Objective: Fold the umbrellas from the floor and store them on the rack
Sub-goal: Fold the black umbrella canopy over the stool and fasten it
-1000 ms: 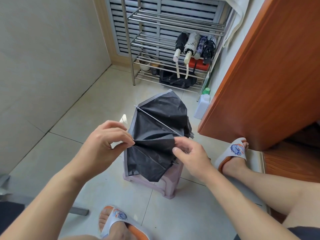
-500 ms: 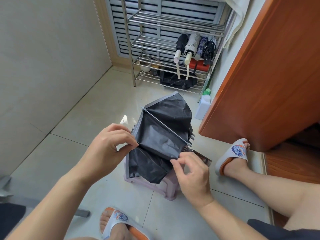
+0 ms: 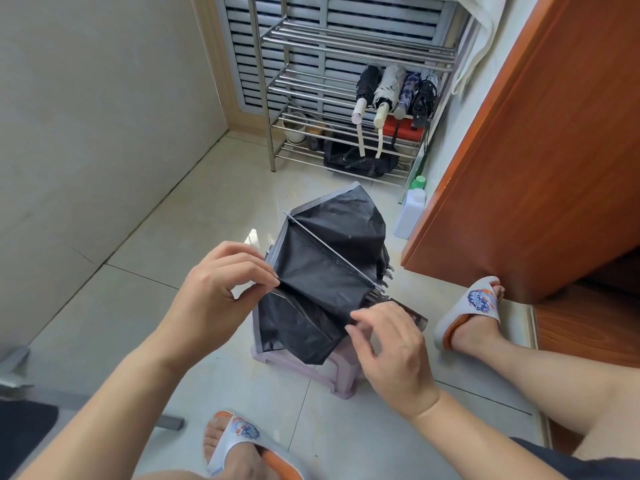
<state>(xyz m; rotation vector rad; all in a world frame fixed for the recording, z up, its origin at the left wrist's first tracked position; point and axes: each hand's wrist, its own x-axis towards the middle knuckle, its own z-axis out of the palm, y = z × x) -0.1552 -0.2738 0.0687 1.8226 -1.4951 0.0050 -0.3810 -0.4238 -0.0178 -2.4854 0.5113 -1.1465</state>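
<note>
Sliding lower along the black umbrella (image 3: pixel 322 271), the right hand (image 3: pixel 391 355) is pinching its fabric while the left hand (image 3: pixel 214 299) is pinching a pleat, best smoothed flat centre-frame.

A pink stool (image 3: pixel 332 370) stands on the tiled floor (image 3: pixel 214 188), a white bottle (image 3: pixel 410 213) with a green cap beside the wooden door (image 3: pixel 554 150), and a slipper (image 3: pixel 471 313) on each foot.
</note>
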